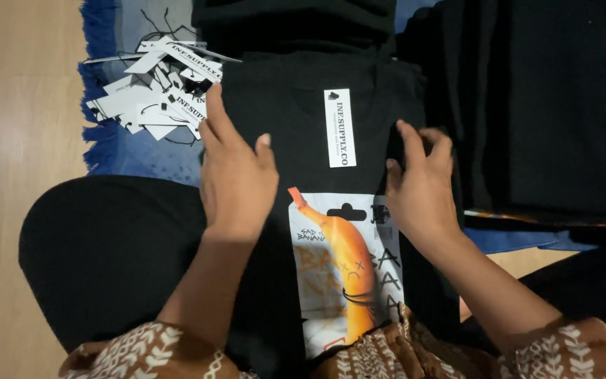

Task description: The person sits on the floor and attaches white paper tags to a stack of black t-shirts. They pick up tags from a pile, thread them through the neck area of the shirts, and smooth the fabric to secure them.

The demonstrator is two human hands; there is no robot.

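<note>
The left hand (236,168) lies flat and open, fingers pointing to twelve o'clock, pressed on the folded black cotton T-shirt with an orange banana print (331,126) (it rests across the person's lap). The right hand (422,182), at three o'clock, pinches the shirt's edge with curled fingers. A heap of white paper hang tags (156,91) sits at ten o'clock.

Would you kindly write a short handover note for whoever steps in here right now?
Left hand: flat on the black T-shirt, by its left edge, holding nothing.
Right hand: fingers curled at the shirt's right edge; grip unclear.
Shirt lies print up across the lap, banana graphic showing, white tag near the collar.
Loose tags piled at upper left; more black garments at right.
Tag is on; the shirt is not yet folded.
</note>
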